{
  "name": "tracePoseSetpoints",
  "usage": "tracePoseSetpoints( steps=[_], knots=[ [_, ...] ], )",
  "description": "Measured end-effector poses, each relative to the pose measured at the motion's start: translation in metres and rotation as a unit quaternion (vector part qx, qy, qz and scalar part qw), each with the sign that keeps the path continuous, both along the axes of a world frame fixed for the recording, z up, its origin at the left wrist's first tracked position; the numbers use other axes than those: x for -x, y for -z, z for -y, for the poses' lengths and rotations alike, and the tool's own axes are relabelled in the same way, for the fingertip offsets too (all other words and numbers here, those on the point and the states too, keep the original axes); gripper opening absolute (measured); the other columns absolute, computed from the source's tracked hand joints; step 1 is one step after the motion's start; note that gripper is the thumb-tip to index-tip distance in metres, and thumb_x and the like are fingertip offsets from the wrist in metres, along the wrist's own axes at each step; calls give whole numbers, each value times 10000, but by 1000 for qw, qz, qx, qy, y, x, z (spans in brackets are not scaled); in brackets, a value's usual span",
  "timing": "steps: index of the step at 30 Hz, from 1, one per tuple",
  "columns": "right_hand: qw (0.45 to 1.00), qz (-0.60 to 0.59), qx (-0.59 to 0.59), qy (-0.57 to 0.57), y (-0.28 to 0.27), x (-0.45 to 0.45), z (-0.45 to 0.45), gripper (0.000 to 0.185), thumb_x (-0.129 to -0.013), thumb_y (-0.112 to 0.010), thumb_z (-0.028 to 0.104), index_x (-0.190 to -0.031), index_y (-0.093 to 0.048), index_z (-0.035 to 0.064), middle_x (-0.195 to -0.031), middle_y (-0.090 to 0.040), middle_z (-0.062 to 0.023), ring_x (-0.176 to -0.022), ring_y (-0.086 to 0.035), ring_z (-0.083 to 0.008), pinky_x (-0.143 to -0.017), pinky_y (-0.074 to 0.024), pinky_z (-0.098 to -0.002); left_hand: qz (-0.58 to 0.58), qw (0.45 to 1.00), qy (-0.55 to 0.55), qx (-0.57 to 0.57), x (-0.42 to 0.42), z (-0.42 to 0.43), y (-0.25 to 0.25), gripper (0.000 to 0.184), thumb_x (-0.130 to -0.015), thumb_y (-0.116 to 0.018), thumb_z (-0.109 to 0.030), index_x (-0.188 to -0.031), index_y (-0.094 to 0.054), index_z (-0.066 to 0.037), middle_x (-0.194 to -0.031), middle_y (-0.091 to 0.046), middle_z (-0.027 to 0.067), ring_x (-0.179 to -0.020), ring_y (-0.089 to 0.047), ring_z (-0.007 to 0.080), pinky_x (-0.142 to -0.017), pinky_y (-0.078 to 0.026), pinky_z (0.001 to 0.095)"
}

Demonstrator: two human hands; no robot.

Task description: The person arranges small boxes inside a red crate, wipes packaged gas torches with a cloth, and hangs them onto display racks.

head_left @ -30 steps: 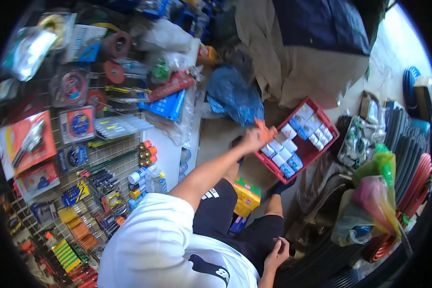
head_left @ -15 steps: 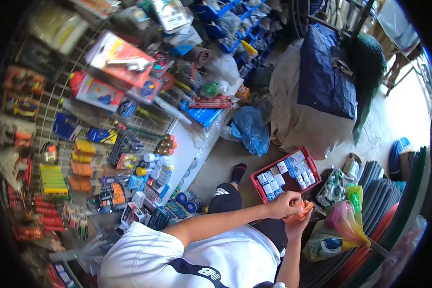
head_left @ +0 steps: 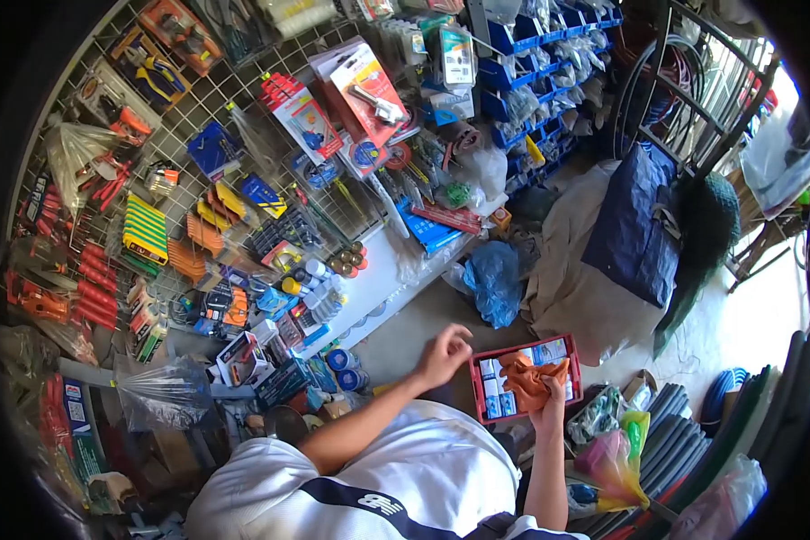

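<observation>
My right hand (head_left: 549, 410) grips a crumpled orange cloth (head_left: 533, 382), which spreads loosely over a red plastic crate (head_left: 480, 396). Small white-and-blue boxes (head_left: 492, 378) fill part of the crate, some of them covered by the cloth. Left of the crate, my left hand (head_left: 445, 356) is in the air with its fingers loosely bent and apart, and I see nothing in it.
Packaged tools hang on a wire grid rack (head_left: 166, 117) at left, beside a white ledge (head_left: 382, 270). Blue parts bins (head_left: 522, 81) stand at the back. A blue plastic bag (head_left: 493, 283) lies on the floor. Grey pipes (head_left: 661, 441) are bundled at right.
My hands were together on the bunched orange cloth. The left has let go and moved left; the cloth now hangs spread from the right hand over the crate. The view has shifted.
</observation>
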State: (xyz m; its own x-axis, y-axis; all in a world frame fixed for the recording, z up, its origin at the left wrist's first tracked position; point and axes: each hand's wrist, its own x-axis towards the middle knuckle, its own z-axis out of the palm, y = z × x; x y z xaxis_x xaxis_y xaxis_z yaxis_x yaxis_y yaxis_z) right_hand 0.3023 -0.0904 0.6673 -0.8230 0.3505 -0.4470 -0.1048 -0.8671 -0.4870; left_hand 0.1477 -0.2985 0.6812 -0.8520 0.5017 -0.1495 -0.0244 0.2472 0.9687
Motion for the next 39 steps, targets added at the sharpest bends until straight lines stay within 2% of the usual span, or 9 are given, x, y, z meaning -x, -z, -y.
tracePoseSetpoints(
  steps=[4, 7, 12, 14, 16, 22, 26, 35, 39],
  knots=[
    [995, 29, -90, -26, -7, 22, 2, 342, -864, -525, 57, -1185, -409, 79, -1070, -559, -134, -1001, -641, -301, -815, -595, -459, -7, 987, -112, -112, 100, 32, -3, 237, -892, -647, -208, -1053, -574, -51, -879, -594, 4, -790, -565, 79, -718, -479, 264],
    [991, 81, -105, 26, 15, 32, 5, 280, -875, -584, 104, -1134, -484, 66, -998, -597, -89, -869, -665, -238, -720, -587, -383, -108, 970, -162, -148, 196, 49, -47, 241, -908, -653, -195, -1067, -558, -42, -952, -596, 18, -899, -558, 103, -795, -460, 262],
    [978, 119, -141, 94, 15, 56, 9, 260, -863, -638, 136, -1078, -521, 50, -957, -614, -77, -873, -653, -202, -758, -558, -329, -270, 906, -283, -164, 352, 46, -125, 693, -871, -715, -244, -1395, -325, -14, -1309, -476, 202, -1161, -531, 267, -982, -449, 372],
    [976, 135, -127, 118, 10, 70, 12, 265, -855, -645, 133, -1082, -530, 61, -943, -597, -61, -880, -644, -189, -779, -556, -325, -293, 893, -264, -215, 398, 40, -143, 692, -867, -720, -296, -1355, -355, 31, -1276, -521, 217, -1139, -557, 284, -963, -459, 373],
    [974, 136, -129, 125, 14, 79, 17, 292, -857, -636, 122, -1115, -515, 57, -965, -597, -62, -898, -638, -189, -801, -551, -326, -358, 881, -284, -125, 430, 37, -149, 584, -889, -691, -306, -1278, -438, 47, -1201, -588, 210, -1085, -601, 276, -936, -470, 352],
    [979, 113, -145, 85, 14, 111, 27, 285, -873, -627, 129, -1115, -517, 27, -1029, -601, -73, -940, -636, -180, -843, -521, -308, -428, 847, -316, 6, 426, 28, -165, 401, -926, -638, -330, -1049, -608, 50, -944, -697, 175, -881, -683, 278, -769, -512, 367],
    [977, 134, -156, 66, 23, 133, 40, 234, -883, -613, 127, -1083, -536, 33, -987, -612, -62, -915, -631, -166, -837, -510, -295, -431, 869, -239, -33, 431, 25, -159, 414, -996, -514, -312, -967, -623, 87, -812, -692, 177, -758, -677, 320, -662, -487, 377],
    [983, 80, -162, -7, 1, 193, 57, 228, -866, -518, 62, -1088, -522, 11, -1001, -616, -93, -913, -625, -179, -839, -500, -295, -382, 874, -281, -109, 422, 21, -162, 474, -1039, -384, -298, -1133, -564, 131, -1057, -630, 270, -937, -611, 320, -826, -463, 400],
    [963, 66, -258, -32, -23, 218, 57, 215, -901, -531, 128, -1050, -575, -21, -1005, -627, -81, -894, -615, -147, -830, -481, -278, -368, 880, -275, -122, 391, 19, -185, 466, -1032, -408, -316, -1126, -575, 109, -1017, -652, 227, -888, -608, 291, -804, -464, 392]
  ],
)
